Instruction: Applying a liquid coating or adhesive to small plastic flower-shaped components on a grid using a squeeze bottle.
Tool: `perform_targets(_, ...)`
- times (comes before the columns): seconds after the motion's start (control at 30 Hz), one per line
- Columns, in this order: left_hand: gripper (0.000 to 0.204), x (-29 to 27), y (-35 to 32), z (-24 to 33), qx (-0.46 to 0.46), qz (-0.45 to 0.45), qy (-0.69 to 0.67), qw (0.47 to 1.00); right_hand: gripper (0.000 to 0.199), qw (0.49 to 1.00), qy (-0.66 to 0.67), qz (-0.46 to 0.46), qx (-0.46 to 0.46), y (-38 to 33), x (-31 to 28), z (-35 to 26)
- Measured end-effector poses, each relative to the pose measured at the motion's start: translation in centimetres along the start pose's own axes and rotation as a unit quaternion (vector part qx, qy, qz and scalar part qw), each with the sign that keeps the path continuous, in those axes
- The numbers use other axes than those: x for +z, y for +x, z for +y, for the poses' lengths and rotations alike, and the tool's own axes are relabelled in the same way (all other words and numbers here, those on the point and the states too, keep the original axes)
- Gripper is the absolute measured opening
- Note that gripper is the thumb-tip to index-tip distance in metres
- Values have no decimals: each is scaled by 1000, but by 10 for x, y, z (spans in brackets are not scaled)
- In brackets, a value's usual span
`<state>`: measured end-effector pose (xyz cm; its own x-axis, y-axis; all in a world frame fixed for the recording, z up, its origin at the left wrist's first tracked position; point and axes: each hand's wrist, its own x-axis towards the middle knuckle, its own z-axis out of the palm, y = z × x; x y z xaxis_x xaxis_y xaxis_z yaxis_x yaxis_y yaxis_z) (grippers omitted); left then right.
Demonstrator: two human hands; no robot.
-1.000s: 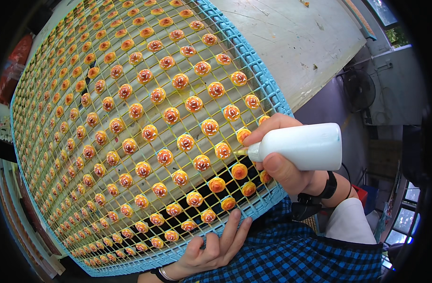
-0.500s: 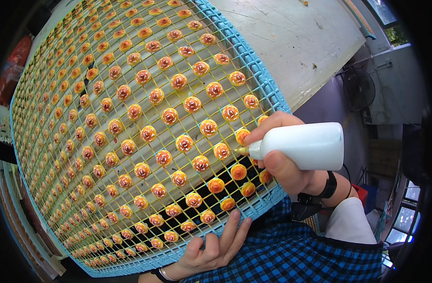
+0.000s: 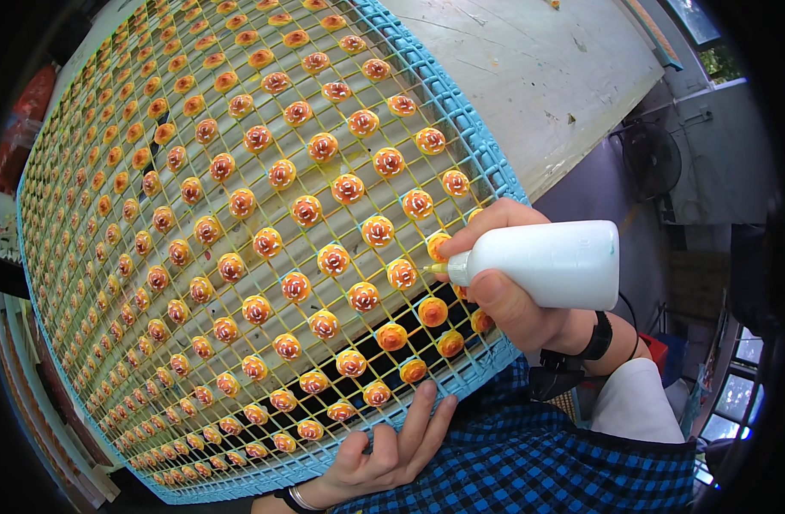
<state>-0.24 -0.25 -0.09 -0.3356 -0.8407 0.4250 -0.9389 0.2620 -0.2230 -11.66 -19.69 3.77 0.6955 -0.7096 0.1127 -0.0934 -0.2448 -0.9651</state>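
My right hand (image 3: 505, 291) grips a white squeeze bottle (image 3: 551, 263) lying sideways, its yellow nozzle tip (image 3: 432, 268) almost touching a small orange piece on the rack. My left hand (image 3: 384, 454) rests against the near blue edge of the wire rack (image 3: 482, 364), fingers spread along the frame. The rack is a large yellow wire grid in a blue frame, covered with several rows of small round orange pieces (image 3: 334, 258), most carrying white dots. A few pieces near my right hand (image 3: 391, 336) are plain orange with no white marks.
The rack lies on a worn pale wooden table (image 3: 538, 77) that extends to the upper right. A fan (image 3: 649, 158) stands beyond the table edge at right. My blue checked clothing (image 3: 529, 454) fills the lower middle. A black band sits on my right wrist (image 3: 593, 343).
The bottle's nozzle has shifted slightly left and down along the row near the rack's right edge. My left hand stays on the frame.
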Motion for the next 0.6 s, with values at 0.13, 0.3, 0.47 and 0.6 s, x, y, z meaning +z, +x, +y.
perform_targets(0.13, 32, -2, 2, -1, 4, -2, 0, 1000, 9, 1000, 13, 3, 11, -1, -1, -2)
perform_targets(0.3, 32, -3, -3, 6, -3, -18, 6, 1000, 9, 1000, -3, -13, -21, 0, -2, 1)
perform_targets(0.47, 32, -4, -3, 6, -4, -20, -5, 1000, 24, 998, 56, 22, 28, -8, -8, -2)
perform_targets(0.6, 26, -28, -2, -18, -61, 37, -272, 960, 43, 991, 123, 32, -37, -10, -15, 12)
